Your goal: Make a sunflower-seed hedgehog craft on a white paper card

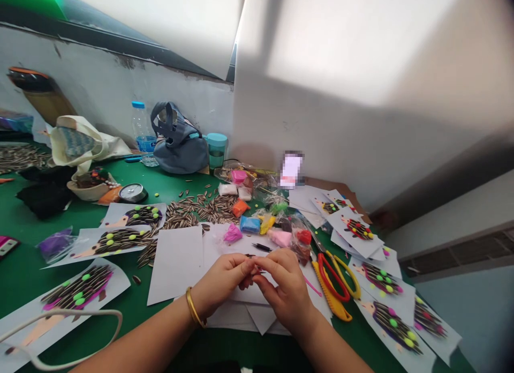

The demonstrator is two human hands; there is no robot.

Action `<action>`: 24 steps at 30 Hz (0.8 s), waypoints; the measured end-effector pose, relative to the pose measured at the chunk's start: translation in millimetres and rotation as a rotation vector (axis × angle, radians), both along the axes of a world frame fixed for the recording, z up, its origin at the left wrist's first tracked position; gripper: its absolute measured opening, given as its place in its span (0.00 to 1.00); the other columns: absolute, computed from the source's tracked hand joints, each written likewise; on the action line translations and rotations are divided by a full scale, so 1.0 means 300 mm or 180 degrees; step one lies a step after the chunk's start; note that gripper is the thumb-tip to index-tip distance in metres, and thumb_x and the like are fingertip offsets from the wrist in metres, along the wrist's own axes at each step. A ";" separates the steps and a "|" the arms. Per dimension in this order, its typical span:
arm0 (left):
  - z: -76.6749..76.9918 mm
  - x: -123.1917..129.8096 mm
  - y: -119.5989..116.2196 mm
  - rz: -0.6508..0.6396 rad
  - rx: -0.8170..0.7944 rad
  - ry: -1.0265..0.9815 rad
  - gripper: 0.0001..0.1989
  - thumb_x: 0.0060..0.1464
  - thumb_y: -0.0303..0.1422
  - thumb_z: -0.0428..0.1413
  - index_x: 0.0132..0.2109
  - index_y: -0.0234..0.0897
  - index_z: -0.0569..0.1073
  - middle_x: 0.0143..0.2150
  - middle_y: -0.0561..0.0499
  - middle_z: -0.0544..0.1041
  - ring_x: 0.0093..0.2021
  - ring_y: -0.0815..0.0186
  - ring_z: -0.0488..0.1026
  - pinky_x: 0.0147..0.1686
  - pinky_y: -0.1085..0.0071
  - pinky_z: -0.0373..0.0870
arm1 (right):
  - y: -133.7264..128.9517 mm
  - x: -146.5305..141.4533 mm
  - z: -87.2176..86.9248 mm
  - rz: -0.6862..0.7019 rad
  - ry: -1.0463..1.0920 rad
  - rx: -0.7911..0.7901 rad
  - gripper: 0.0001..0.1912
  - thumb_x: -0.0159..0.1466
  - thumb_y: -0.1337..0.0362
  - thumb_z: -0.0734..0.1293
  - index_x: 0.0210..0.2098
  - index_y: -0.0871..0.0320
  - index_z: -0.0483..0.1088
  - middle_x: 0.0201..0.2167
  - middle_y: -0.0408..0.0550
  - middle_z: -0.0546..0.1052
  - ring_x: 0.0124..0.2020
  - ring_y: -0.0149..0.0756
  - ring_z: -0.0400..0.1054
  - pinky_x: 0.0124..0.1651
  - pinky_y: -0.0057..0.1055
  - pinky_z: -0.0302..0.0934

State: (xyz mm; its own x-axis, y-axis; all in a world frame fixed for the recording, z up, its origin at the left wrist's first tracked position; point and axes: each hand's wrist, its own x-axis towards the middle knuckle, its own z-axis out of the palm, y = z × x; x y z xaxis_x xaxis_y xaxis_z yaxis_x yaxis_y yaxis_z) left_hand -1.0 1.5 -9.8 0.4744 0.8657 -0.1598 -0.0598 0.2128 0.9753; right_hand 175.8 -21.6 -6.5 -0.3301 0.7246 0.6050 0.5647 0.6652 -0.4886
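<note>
My left hand point(225, 282), with a gold bangle at its wrist, meets my right hand point(287, 287) above white paper sheets point(176, 260). The fingers of both are pinched together at the tips. A small dark bit shows between them, too covered to name. Just beyond the hands lie a black pen point(262, 247) and soft clay lumps: magenta point(232, 233), blue point(249, 224), pale pink point(280, 237) and red point(303, 236). Beside my right hand are a yellow utility knife point(331, 292) and scissors point(337, 271) with red and yellow handles.
Sunflower seeds point(184, 211) are heaped at the back. Hedgehog pictures of seeds and clay lie left point(80, 287) and right point(389, 322). A white cable point(116, 330) loops at front left. Behind stand a bottle point(142, 132), a blue bag point(176, 148), a cup point(217, 150) and a phone point(291, 169).
</note>
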 end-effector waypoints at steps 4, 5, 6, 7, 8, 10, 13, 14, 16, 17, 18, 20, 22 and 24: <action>0.004 -0.002 0.001 -0.0039 0.0181 0.0142 0.27 0.56 0.54 0.51 0.25 0.34 0.70 0.22 0.54 0.67 0.25 0.69 0.62 0.29 0.72 0.60 | 0.004 0.003 0.002 -0.0082 0.0101 -0.0067 0.07 0.67 0.65 0.66 0.43 0.52 0.74 0.34 0.47 0.75 0.38 0.38 0.68 0.43 0.39 0.60; 0.004 -0.004 0.002 -0.0053 0.0224 0.0140 0.27 0.57 0.55 0.51 0.25 0.34 0.71 0.22 0.53 0.68 0.26 0.69 0.63 0.30 0.72 0.61 | 0.005 0.005 0.002 -0.0105 0.0125 -0.0087 0.06 0.67 0.65 0.65 0.42 0.52 0.75 0.34 0.47 0.75 0.38 0.38 0.68 0.43 0.39 0.60; 0.002 -0.006 0.003 -0.0077 0.0253 0.0135 0.27 0.57 0.54 0.51 0.26 0.34 0.71 0.23 0.53 0.69 0.27 0.68 0.64 0.31 0.72 0.62 | 0.006 0.006 0.002 -0.0121 0.0147 -0.0109 0.06 0.67 0.65 0.65 0.41 0.53 0.75 0.34 0.47 0.75 0.38 0.38 0.68 0.43 0.39 0.60; 0.000 -0.008 0.004 -0.0108 0.0270 0.0132 0.25 0.56 0.53 0.52 0.28 0.34 0.72 0.24 0.53 0.69 0.27 0.68 0.64 0.31 0.72 0.62 | 0.006 0.007 0.002 -0.0121 0.0162 -0.0135 0.06 0.67 0.65 0.65 0.40 0.53 0.75 0.34 0.47 0.75 0.38 0.38 0.68 0.43 0.39 0.60; -0.002 -0.009 0.005 -0.0134 0.0282 0.0134 0.24 0.56 0.52 0.54 0.29 0.34 0.72 0.24 0.53 0.69 0.27 0.69 0.64 0.31 0.72 0.62 | 0.006 0.008 0.002 -0.0096 0.0163 -0.0173 0.06 0.67 0.65 0.65 0.40 0.53 0.74 0.34 0.47 0.75 0.38 0.39 0.68 0.43 0.39 0.61; -0.007 -0.010 0.006 -0.0161 0.0330 0.0153 0.22 0.54 0.51 0.56 0.29 0.34 0.72 0.24 0.54 0.68 0.26 0.69 0.63 0.30 0.73 0.62 | 0.005 0.006 0.003 0.0009 0.0145 -0.0262 0.06 0.68 0.64 0.65 0.41 0.53 0.74 0.34 0.47 0.75 0.38 0.39 0.68 0.43 0.39 0.61; -0.009 -0.009 0.006 -0.0135 0.0456 0.0235 0.24 0.55 0.52 0.55 0.27 0.34 0.71 0.23 0.54 0.68 0.26 0.69 0.63 0.30 0.73 0.62 | 0.007 0.006 0.006 0.0151 0.0094 -0.0364 0.07 0.68 0.63 0.64 0.42 0.52 0.74 0.34 0.47 0.76 0.38 0.39 0.68 0.43 0.39 0.61; -0.008 -0.010 0.007 -0.0096 0.0497 0.0262 0.24 0.56 0.52 0.54 0.27 0.34 0.72 0.23 0.53 0.69 0.26 0.69 0.64 0.30 0.73 0.63 | 0.010 0.010 0.007 0.0151 0.0089 -0.0360 0.06 0.68 0.63 0.64 0.42 0.53 0.73 0.34 0.47 0.76 0.38 0.39 0.69 0.43 0.39 0.61; -0.005 -0.015 0.011 0.0082 0.0548 0.0299 0.25 0.57 0.53 0.52 0.31 0.34 0.75 0.23 0.52 0.70 0.26 0.68 0.66 0.30 0.72 0.65 | 0.024 0.026 0.007 0.0022 0.0118 -0.0338 0.06 0.67 0.63 0.64 0.40 0.54 0.73 0.33 0.47 0.76 0.38 0.39 0.69 0.43 0.38 0.62; -0.004 -0.019 0.014 0.0227 0.0543 0.0326 0.25 0.57 0.53 0.51 0.33 0.33 0.76 0.24 0.52 0.70 0.26 0.67 0.67 0.30 0.72 0.66 | 0.033 0.038 0.005 -0.0106 0.0145 -0.0339 0.05 0.67 0.63 0.64 0.39 0.54 0.72 0.34 0.47 0.77 0.38 0.39 0.69 0.43 0.37 0.63; -0.002 -0.024 0.018 0.0393 0.0514 0.0369 0.26 0.57 0.54 0.51 0.35 0.34 0.76 0.24 0.52 0.71 0.27 0.67 0.68 0.29 0.71 0.67 | 0.044 0.052 0.003 -0.0277 0.0154 -0.0397 0.05 0.67 0.63 0.64 0.38 0.55 0.71 0.34 0.48 0.76 0.38 0.39 0.69 0.42 0.36 0.63; 0.001 -0.036 0.027 0.0724 0.0467 0.0495 0.26 0.56 0.54 0.51 0.37 0.34 0.76 0.25 0.52 0.70 0.27 0.67 0.69 0.28 0.72 0.68 | 0.065 0.081 -0.003 -0.0570 0.0025 -0.0634 0.04 0.65 0.63 0.64 0.36 0.55 0.71 0.34 0.48 0.76 0.37 0.38 0.70 0.40 0.34 0.63; 0.005 -0.047 0.036 0.0972 0.0516 0.0625 0.25 0.56 0.53 0.52 0.36 0.35 0.76 0.26 0.52 0.71 0.28 0.66 0.69 0.27 0.72 0.68 | 0.082 0.105 -0.011 -0.0663 -0.0269 -0.0997 0.04 0.64 0.64 0.64 0.35 0.55 0.71 0.33 0.46 0.76 0.36 0.37 0.70 0.38 0.32 0.63; 0.009 -0.054 0.042 0.1119 0.0656 0.0726 0.23 0.57 0.52 0.52 0.36 0.35 0.76 0.26 0.52 0.71 0.29 0.66 0.69 0.28 0.72 0.67 | 0.091 0.116 -0.018 -0.0619 -0.0538 -0.1279 0.03 0.63 0.65 0.65 0.35 0.54 0.72 0.33 0.44 0.77 0.35 0.37 0.71 0.37 0.31 0.63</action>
State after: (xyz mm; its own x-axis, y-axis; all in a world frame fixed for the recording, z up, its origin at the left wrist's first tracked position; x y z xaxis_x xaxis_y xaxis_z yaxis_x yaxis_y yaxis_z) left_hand -17.3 14.2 -7.2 0.1194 0.9923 -0.0339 0.1274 0.0185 0.9917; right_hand 210.7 5.7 -11.8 -0.2348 0.9483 0.2137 0.7537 0.3164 -0.5761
